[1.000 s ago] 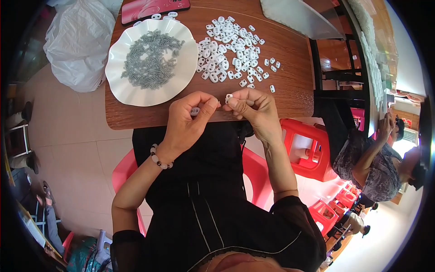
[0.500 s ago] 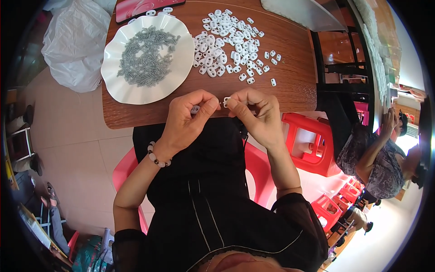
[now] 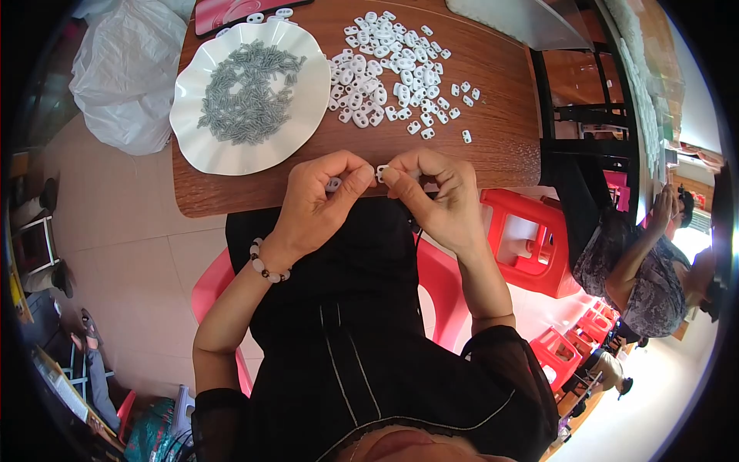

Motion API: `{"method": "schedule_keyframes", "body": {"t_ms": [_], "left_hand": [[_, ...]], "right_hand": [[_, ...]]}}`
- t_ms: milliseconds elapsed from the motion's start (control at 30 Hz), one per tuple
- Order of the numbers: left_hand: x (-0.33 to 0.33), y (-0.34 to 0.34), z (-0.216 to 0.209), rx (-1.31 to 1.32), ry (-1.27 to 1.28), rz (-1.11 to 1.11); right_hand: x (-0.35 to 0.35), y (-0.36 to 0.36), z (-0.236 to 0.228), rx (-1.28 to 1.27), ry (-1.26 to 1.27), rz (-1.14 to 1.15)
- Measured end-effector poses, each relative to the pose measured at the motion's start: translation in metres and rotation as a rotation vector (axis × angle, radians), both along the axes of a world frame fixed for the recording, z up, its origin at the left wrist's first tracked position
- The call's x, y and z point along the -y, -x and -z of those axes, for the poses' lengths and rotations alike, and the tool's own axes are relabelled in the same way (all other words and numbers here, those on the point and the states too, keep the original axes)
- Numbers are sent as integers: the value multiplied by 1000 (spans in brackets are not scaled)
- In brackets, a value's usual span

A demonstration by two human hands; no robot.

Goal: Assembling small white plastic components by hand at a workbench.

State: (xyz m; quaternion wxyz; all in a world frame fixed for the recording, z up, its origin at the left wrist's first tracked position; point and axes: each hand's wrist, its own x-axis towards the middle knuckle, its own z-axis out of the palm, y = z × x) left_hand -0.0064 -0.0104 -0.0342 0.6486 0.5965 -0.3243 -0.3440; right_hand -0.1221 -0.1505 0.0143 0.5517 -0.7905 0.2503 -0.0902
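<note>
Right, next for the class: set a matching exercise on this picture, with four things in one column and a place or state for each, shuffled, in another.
Things
1. Wavy-rimmed plate
2. Beaded bracelet
3. Right hand
4. Heap of white two-holed pieces

Places and states
A. Pinching a small white piece between thumb and finger
B. On the table, with the plate to its left
C. Around the left wrist
D. Holding many small grey pieces

Pairs: 1-D; 2-C; 3-A; 4-B

Plate (image 3: 239,159) left on table (image 3: 493,146), pieces (image 3: 375,68) right, phone (image 3: 239,14) behind
</note>
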Motion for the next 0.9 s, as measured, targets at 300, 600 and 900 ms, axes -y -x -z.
{"method": "schedule_keyframes", "body": {"t_ms": [300,600,900], "left_hand": [[1,2,2,96,10,-19],[2,3,4,148,-5,-37],[2,3,2,138,-79,-21]], "right_hand": [[1,-1,-3,-1,132,-52],[3,0,3,-26,-44,-60],[3,0,10,-12,-164,-38]]}}
